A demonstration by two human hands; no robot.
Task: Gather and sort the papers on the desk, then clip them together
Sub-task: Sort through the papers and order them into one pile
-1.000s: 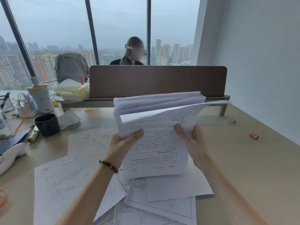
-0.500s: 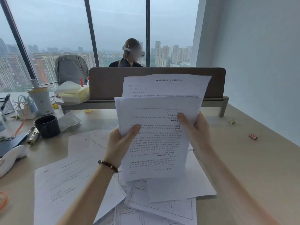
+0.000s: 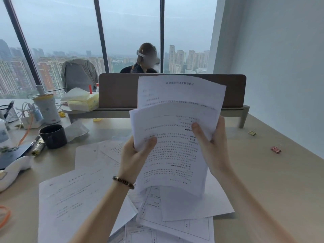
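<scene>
Papers (image 3: 172, 155) upright above desk (image 3: 263, 172), pinched at sides by my left hand (image 3: 134, 157) and right hand (image 3: 213, 146), thumbs in front. Loose sheets (image 3: 73, 195) flat below. Small red clip (image 3: 275, 149), probably binder type, far right.

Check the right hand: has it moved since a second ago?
Yes. The right hand has gone up the held papers, nearer the brown divider behind.

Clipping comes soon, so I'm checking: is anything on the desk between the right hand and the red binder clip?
Nothing visible: bare desk lies between the right hand, which holds the paper stack, and the red binder clip.
</scene>
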